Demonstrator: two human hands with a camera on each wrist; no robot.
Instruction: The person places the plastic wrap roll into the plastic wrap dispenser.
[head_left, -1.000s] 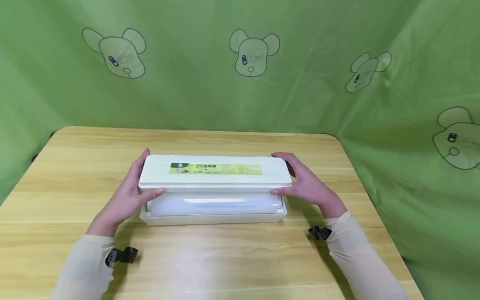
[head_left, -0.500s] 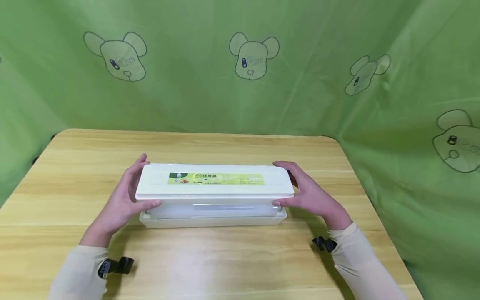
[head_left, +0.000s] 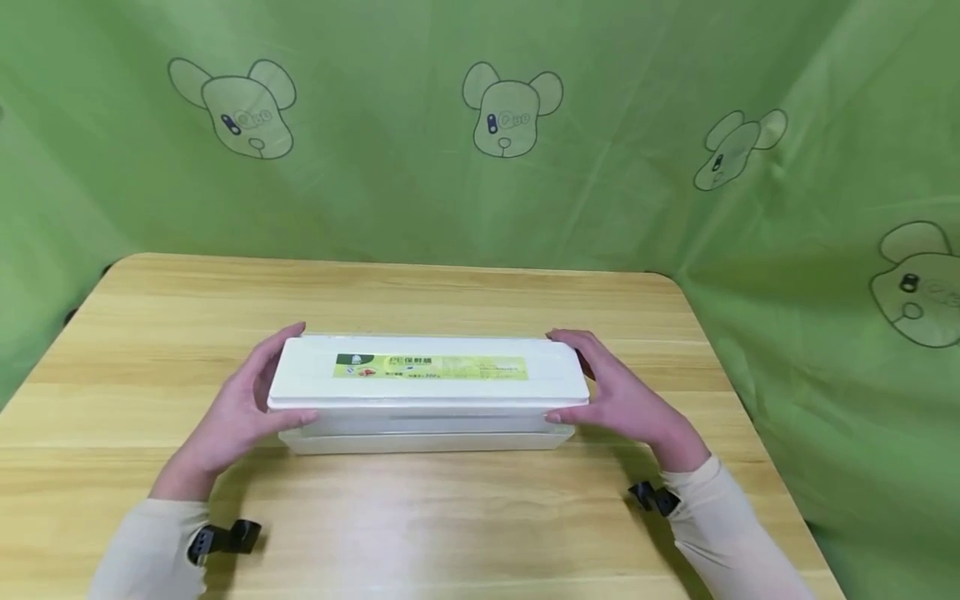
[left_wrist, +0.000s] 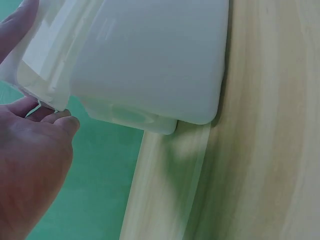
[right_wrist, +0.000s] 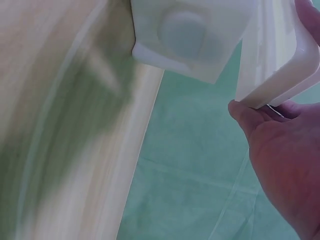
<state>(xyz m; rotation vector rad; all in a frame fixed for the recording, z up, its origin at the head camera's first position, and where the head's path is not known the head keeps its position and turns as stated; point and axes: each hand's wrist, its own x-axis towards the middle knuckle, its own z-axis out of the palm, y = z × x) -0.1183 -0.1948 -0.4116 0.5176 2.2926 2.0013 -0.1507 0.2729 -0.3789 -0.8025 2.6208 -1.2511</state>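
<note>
My left hand (head_left: 234, 421) and right hand (head_left: 628, 404) hold the white lid (head_left: 427, 390) of a cling film box by its two ends. Each thumb lies along the lid's front edge, and the fingers reach round to the back. A yellow-green label (head_left: 431, 367) faces up on the lid. Below it the white box base (head_left: 427, 443) rests on the table, with a strip of the cling film roll (head_left: 427, 424) showing in between. Both wrist views show a gap at the ends, the lid (right_wrist: 275, 62) raised above the base (right_wrist: 192, 37).
The box stands near the middle of a wood-grain table (head_left: 465, 525). A green curtain (head_left: 390, 192) printed with bear heads hangs behind and along both sides. Small black devices (head_left: 225, 540) are strapped at both wrists.
Both hands have brought the lid down and toward me, over the base. Less of the cling film roll shows now, while the base has stayed in place.
</note>
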